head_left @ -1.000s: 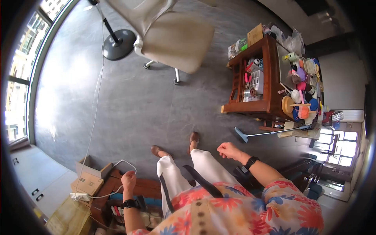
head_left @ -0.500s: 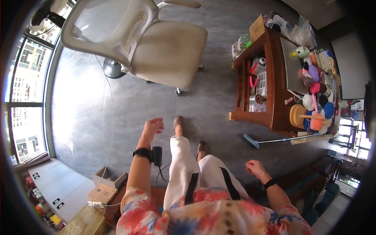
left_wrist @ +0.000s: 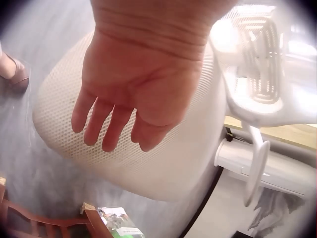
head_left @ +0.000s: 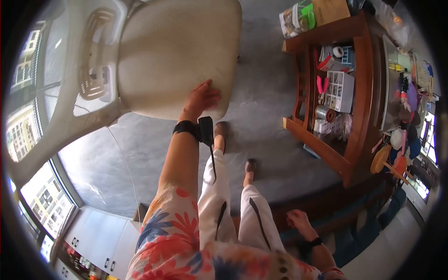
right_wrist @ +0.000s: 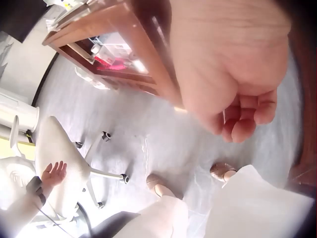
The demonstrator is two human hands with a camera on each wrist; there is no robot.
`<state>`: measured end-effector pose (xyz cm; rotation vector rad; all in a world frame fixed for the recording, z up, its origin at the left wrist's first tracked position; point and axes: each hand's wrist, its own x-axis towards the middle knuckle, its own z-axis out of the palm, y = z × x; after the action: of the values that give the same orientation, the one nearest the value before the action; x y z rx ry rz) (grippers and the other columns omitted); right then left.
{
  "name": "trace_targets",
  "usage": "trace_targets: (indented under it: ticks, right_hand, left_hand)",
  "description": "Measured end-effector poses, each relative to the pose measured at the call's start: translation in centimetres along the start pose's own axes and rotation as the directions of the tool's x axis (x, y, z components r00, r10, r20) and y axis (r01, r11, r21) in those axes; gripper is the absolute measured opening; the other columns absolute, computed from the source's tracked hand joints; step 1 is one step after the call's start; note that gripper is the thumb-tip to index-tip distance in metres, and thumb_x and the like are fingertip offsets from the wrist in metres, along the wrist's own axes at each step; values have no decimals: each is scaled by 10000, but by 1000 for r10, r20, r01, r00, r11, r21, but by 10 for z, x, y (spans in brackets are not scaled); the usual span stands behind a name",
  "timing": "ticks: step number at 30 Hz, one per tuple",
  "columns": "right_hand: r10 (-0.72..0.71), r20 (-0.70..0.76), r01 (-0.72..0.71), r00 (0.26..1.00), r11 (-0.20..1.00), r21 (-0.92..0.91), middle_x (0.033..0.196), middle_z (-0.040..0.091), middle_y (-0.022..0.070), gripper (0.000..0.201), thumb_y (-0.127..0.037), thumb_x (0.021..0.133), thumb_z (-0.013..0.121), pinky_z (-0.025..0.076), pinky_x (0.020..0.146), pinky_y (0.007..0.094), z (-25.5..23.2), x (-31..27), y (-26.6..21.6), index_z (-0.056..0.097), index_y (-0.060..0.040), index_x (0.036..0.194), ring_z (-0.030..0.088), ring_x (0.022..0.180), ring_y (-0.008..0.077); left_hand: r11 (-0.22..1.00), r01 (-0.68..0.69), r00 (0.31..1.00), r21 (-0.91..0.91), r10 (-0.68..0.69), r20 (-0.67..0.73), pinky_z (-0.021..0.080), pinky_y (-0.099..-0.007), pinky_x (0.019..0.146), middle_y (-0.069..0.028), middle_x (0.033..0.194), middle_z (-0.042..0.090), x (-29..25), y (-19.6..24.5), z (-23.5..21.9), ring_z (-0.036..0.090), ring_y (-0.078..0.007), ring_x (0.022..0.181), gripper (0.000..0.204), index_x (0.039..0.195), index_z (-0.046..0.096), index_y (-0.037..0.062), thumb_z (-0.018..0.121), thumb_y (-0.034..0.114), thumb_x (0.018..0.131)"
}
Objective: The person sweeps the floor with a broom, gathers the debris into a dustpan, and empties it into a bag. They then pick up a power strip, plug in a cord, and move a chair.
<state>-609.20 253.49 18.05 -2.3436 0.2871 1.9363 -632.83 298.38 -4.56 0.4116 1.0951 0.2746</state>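
Note:
My left hand (head_left: pixel 201 99) is stretched forward over the beige mesh seat of an office chair (head_left: pixel 172 51). In the left wrist view its fingers (left_wrist: pixel 113 130) hang relaxed above the seat, with nothing in them. Lower down at my right side is my right hand (head_left: pixel 301 223), near the edge of a dark wooden bench. Its fingers (right_wrist: pixel 242 130) are loosely curled in the right wrist view and hold nothing. The chair's white backrest (head_left: pixel 95 60) stands to the left of the seat.
A brown wooden cabinet (head_left: pixel 322 147) stands at the right, with pliers (head_left: pixel 322 86), a white drawer box (head_left: pixel 339 91) and a wire spool (head_left: pixel 324 113) inside. Yarn and toys cover its top. A cable (head_left: pixel 126 161) crosses the floor at left, near white cupboards (head_left: pixel 100 238).
I have stepped nearer to the chair and cabinet, which now appear larger. My left hand has swung from low at the left to over the seat, while the right hand has dropped back.

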Motion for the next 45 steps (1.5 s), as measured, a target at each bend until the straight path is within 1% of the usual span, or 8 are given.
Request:
trace_targets:
  ticks: [9, 16, 21, 25, 28, 31, 33, 45]
  right_hand:
    - [-43, 29, 42, 999, 998, 48, 696, 593, 27, 176, -173, 871, 556, 389, 424, 191, 24, -3, -56, 608, -11, 916, 535, 542, 67]
    - [-112, 25, 110, 993, 992, 66, 704, 596, 29, 173, -160, 873, 551, 388, 422, 192, 22, -9, -59, 606, -9, 935, 537, 545, 65]
    - [-90, 3, 90, 996, 992, 90, 685, 584, 20, 148, -178, 878, 557, 377, 423, 190, 22, 10, -88, 589, -35, 895, 521, 533, 65]
    - [-424, 204, 370, 882, 894, 254, 700, 534, -1, 201, -212, 877, 581, 344, 435, 187, 53, 85, -185, 529, -40, 966, 484, 562, 49]
    - [-505, 251, 492, 826, 863, 119, 885, 581, 35, 537, -269, 849, 615, 397, 538, 198, 95, 142, -285, 396, -28, 1277, 525, 717, 74]
    - [-628, 128, 610, 768, 777, 153, 1145, 545, 109, 699, -397, 813, 635, 442, 822, 311, 148, 188, -368, 351, -2, 1315, 527, 1022, 171]
    - [-712, 418, 566, 564, 702, 433, 1199, 524, 130, 780, -448, 757, 685, 404, 912, 349, 172, 208, -401, 366, 16, 1296, 466, 1143, 219]
    - [-759, 210, 554, 617, 608, 569, 1038, 609, 126, 490, -227, 774, 703, 447, 818, 307, 186, 218, -376, 520, 67, 1119, 566, 948, 199]
  left_hand:
    - [978, 150, 983, -143, -162, -82, 496, -377, 670, -108, 994, 616, 18, 7, -6, 617, -242, 854, 451, 1197, 489, 120, 586, 371, 835]
    - [998, -40, 975, 56, 51, -217, 499, -325, 605, -90, 852, 641, -9, -7, -8, 633, -198, 720, 349, 1034, 581, 38, 613, 313, 820]
    - [971, 118, 851, 207, 9, -525, 450, -277, 532, -57, 739, 635, -61, -18, -52, 613, -156, 627, 298, 866, 622, 39, 647, 324, 781]
    - [985, 147, 710, 89, -42, -703, 454, -317, 529, -65, 781, 568, -83, -37, -100, 586, -183, 663, 454, 902, 574, 39, 698, 443, 735]
    - [1000, 24, 759, -11, -25, -651, 467, -412, 767, -177, 1162, 478, -87, -36, -124, 534, -291, 1000, 750, 1250, 394, 16, 632, 532, 761]
    - [994, -90, 827, -66, 38, -562, 461, -374, 810, -158, 1208, 479, -75, -32, -145, 527, -252, 1039, 695, 1293, 382, 55, 581, 515, 812]
    - [975, -155, 865, -162, 55, -499, 460, -368, 833, -131, 1191, 499, -66, -30, -143, 528, -231, 1043, 583, 1267, 410, 58, 552, 448, 858]
    - [927, -277, 865, -253, 126, -486, 483, -411, 876, -117, 1148, 533, -58, -51, -119, 548, -240, 1031, 477, 1224, 411, -2, 526, 329, 900]
